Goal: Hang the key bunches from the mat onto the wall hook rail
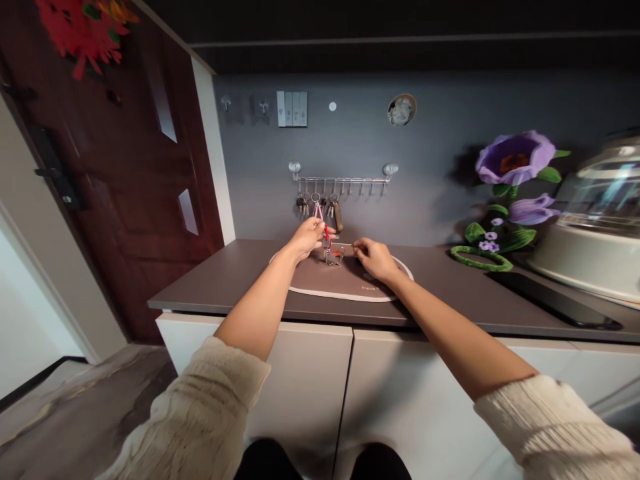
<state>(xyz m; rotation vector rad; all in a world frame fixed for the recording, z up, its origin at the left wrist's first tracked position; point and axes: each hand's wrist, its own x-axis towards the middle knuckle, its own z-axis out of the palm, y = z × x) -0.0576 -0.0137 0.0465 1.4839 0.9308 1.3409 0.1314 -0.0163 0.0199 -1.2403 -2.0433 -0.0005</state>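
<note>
My left hand (306,239) is closed around a red strap, with a bunch of keys (332,256) below its fingertips, low over the brown mat (325,285). Whether the keys touch the mat I cannot tell. To the right, my right hand (375,259) is over the mat with its fingers curled and thumb and fingertips close together. Anything inside those fingers is hidden. Just behind my left hand, several key sets (332,205) hang from a hook rail (345,181) on the grey wall, one with a pink strap and one with a brown fob.
A dark counter (200,283) tops white cabinets (295,373). At right stand purple plush flowers (515,160), a black phone (555,300) and a domed white appliance (590,240). On the left is a dark red door (125,167). A dark shelf overhangs the wall.
</note>
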